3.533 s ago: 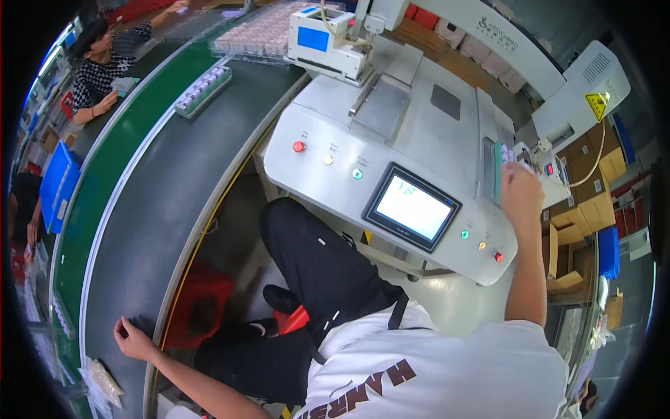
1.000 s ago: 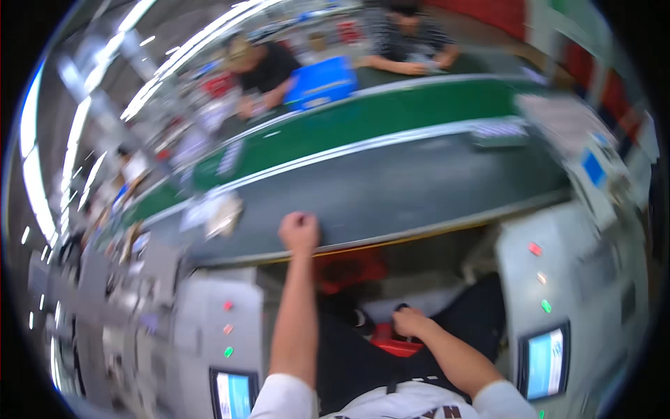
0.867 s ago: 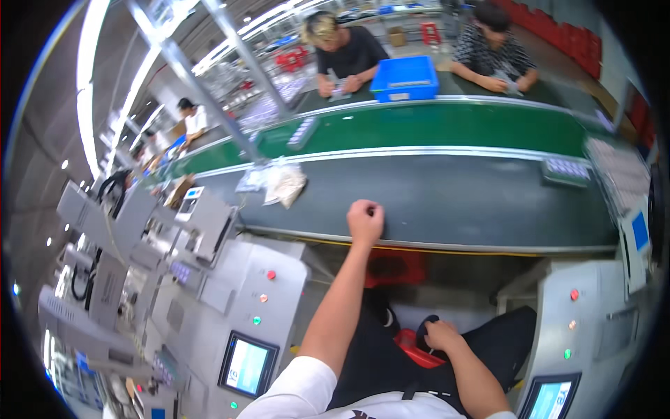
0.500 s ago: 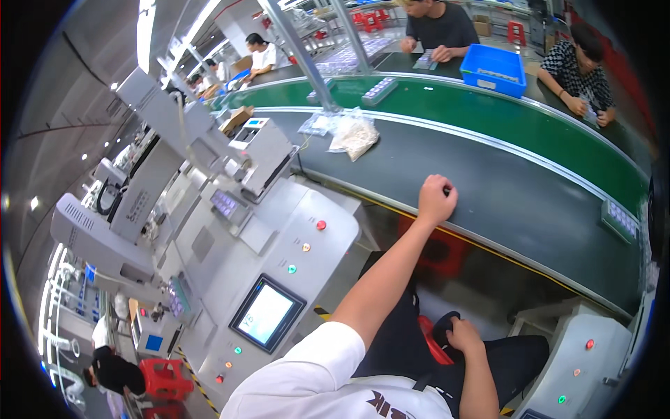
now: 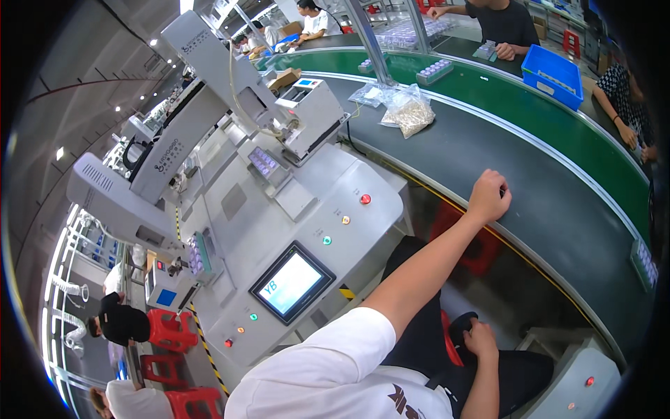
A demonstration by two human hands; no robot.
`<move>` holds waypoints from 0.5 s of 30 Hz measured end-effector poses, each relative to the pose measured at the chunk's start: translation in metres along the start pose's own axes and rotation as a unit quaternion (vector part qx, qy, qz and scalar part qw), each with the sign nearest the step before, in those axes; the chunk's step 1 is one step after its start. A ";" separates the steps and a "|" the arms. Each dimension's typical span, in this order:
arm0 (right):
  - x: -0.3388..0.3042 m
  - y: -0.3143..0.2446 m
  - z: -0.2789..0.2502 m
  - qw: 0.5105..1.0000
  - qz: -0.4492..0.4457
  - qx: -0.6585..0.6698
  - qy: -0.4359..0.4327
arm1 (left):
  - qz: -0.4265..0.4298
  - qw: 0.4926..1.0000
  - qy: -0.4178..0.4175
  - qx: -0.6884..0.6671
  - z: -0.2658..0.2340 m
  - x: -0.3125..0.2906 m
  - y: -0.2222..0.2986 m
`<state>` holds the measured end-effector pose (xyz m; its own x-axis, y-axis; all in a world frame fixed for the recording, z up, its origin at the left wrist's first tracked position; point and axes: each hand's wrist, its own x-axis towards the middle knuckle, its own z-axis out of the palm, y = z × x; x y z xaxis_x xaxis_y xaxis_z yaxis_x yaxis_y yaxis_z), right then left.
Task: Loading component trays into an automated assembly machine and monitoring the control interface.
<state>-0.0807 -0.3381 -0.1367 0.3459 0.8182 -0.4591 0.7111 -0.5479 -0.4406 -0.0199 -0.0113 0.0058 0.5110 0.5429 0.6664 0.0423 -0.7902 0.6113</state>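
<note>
My left hand (image 5: 488, 197) rests at the near edge of the dark worktop (image 5: 460, 164), its fingers curled. A small dark spot shows at the curl of the fingers; whether it is a held thing or shadow I cannot make out. My right hand (image 5: 480, 339) is low by my lap, fingers bent round a black rounded thing (image 5: 460, 325) whose kind is unclear. Beside that is a red edge (image 5: 450, 342). Beyond my left hand lies a clear plastic bag of small beige pieces (image 5: 415, 119), with a flatter clear bag (image 5: 372, 94) next to it.
To the left stands a grey machine with a lit screen (image 5: 293, 283), coloured buttons and trays of purplish parts (image 5: 264, 162). A green conveyor belt (image 5: 488, 87) carries a similar tray (image 5: 434, 72). Across it are co-workers and a blue bin (image 5: 551, 77). Another tray (image 5: 643, 265) sits far right.
My view has turned left, so the scene sits further right and more of the machine shows. Both my hands keep their poses. The co-worker in black has raised one hand from the part.
</note>
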 end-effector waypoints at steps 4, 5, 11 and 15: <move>-0.002 -0.002 -0.005 1.000 0.009 0.004 0.005 | 0.002 1.000 -0.004 0.011 0.001 0.004 0.001; -0.003 -0.003 -0.005 1.000 0.008 0.004 0.004 | 0.002 1.000 -0.004 0.012 -0.001 0.003 0.001; 0.000 -0.005 -0.005 0.999 0.017 -0.019 -0.019 | -0.004 1.000 -0.012 0.016 -0.005 0.002 0.000; -0.007 0.006 -0.001 0.999 0.030 -0.011 0.003 | 0.002 1.000 -0.003 0.006 0.007 0.004 0.004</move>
<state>-0.0784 -0.3474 -0.1353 0.3925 0.7847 -0.4798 0.7019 -0.5926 -0.3951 -0.0117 -0.0143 0.0080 0.5159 0.5384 0.6664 0.0508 -0.7957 0.6035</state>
